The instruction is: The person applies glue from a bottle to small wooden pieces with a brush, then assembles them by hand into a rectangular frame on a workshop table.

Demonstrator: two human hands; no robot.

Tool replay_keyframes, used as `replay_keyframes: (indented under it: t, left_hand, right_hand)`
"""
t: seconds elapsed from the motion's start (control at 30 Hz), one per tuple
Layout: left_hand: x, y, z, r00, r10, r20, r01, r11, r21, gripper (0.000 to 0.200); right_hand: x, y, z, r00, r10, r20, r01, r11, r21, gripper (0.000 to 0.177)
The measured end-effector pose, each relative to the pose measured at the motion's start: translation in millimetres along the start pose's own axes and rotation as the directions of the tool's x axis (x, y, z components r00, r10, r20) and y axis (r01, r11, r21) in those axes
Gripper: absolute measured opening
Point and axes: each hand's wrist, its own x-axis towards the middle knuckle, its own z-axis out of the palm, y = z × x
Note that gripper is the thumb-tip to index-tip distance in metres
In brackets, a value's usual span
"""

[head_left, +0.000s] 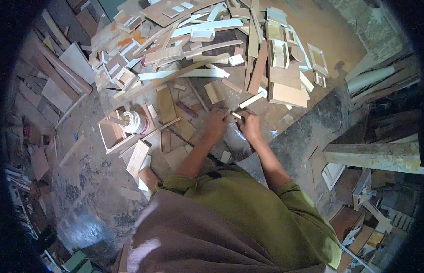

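Currently pinching a pale strip (pixel 237 115) between left hand (pixel 216 123) and right hand (pixel 249 125), both closed on it, fingertips meeting at its ends. Exact grip too small to tell. Held low over the floor (pixel 89 182), mid-scene, on the near side of the scrap pile (pixel 194 50).

Risks, as judged:
- Could drop the strip on a slip. Same colour as the offcuts (pixel 214 91) just beyond, so hard to find again.
- Could pinch or splinter a fingertip: tiny piece, bare hands, raw edges all round.
- Might knock the white tub (pixel 137 122), left of the left forearm, on a sideways reach. Stands just beside an open box (pixel 111 134). Cannot tell whether lidded, so possible spill there.
- Might snag the long slat (pixel 184 73) on a forward reach, dragging loose pieces along.
- Might shift the frames (pixel 279 52) and board (pixel 289 93) stacked at far right if bumped. Piled loosely, likely to slide.
- Little elbow room on the right, with a dark slab (pixel 321 123) and a beam (pixel 373 157) close by.
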Motion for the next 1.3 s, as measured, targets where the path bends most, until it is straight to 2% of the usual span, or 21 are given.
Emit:
replay_keyframes:
  t: [0.07,0.17,0.27,0.37,0.47,0.57,0.6,0.67,0.77,0.87,0.9,0.97,1.1,1.3]
  left_hand:
    - [3.3,-16.4,17.1,1.0,0.014,-0.024,-0.015,1.0,-0.023,0.032]
    - [4.6,-4.6,8.3,0.998,-0.03,0.048,0.03,1.0,0.0,0.03]
    - [3.0,1.0,3.8,0.999,-0.034,0.03,0.036,0.998,-0.055,0.027]
    - [5.2,17.0,-14.5,0.986,-0.102,0.13,0.107,0.994,-0.037,0.023]
    - [3.6,4.0,-3.6,0.998,-0.037,0.054,0.039,0.999,-0.036,0.018]
    - [2.4,-6.2,5.3,0.995,-0.036,-0.098,0.022,0.99,-0.139,0.02]
    - [2.4,-1.0,-1.1,0.992,-0.112,-0.064,0.096,0.972,-0.217,0.021]
    - [-0.3,13.0,-19.0,0.966,-0.258,0.023,0.249,0.9,-0.358,0.023]
    - [1.4,-21.3,3.8,0.968,-0.189,0.166,0.249,0.813,-0.527,0.026]
    - [-4.4,-11.3,0.5,0.966,-0.256,-0.035,0.172,0.74,-0.651,0.022]
    - [-6.2,-7.1,-8.3,0.973,-0.225,-0.052,0.151,0.791,-0.593,0.021]
    - [-8.2,4.3,-28.5,0.985,-0.156,-0.074,0.103,0.876,-0.47,0.019]
    - [-9.5,11.7,-38.8,0.978,-0.146,-0.149,0.078,0.919,-0.388,0.017]
    - [-19.9,12.5,-45.3,0.961,-0.16,-0.227,0.07,0.931,-0.358,0.015]
  right_hand:
    - [1.5,-3.0,1.1,0.999,0.035,0.003,-0.034,0.999,-0.012,0.021]
    - [2.5,-13.3,-0.9,0.998,0.062,-0.02,-0.062,0.998,-0.017,0.02]
    - [3.1,-17.6,-2.5,0.997,0.07,-0.03,-0.07,0.998,-0.002,0.02]
    - [3.4,-6.5,2.9,0.999,0.044,-0.02,-0.044,0.999,-0.02,0.02]
    - [3.8,-12.6,-0.4,0.999,0.026,-0.037,-0.026,1.0,0.004,0.02]
    - [3.2,-11.4,-0.8,0.997,-0.017,-0.081,0.013,0.999,-0.052,0.026]
    - [3.9,-10.0,-0.3,0.995,-0.04,-0.096,0.031,0.996,-0.089,0.029]
    - [7.2,-24.3,-7.4,0.997,0.033,-0.065,-0.033,0.999,0.0,0.029]
    - [10.1,-24.9,-6.7,0.989,0.148,0.026,-0.151,0.98,0.127,0.027]
    - [14.5,-33.2,-9.0,0.956,0.252,0.15,-0.286,0.913,0.291,0.023]
    - [15.2,-36.8,-10.2,0.939,0.282,0.197,-0.336,0.875,0.347,0.022]
    - [14.7,-24.3,-1.7,0.938,0.257,0.235,-0.33,0.869,0.369,0.021]
    - [15.8,-30.8,-3.0,0.939,0.209,0.274,-0.311,0.856,0.412,0.018]
    - [14.0,-47.2,-1.5,0.914,0.235,0.332,-0.372,0.814,0.446,0.019]
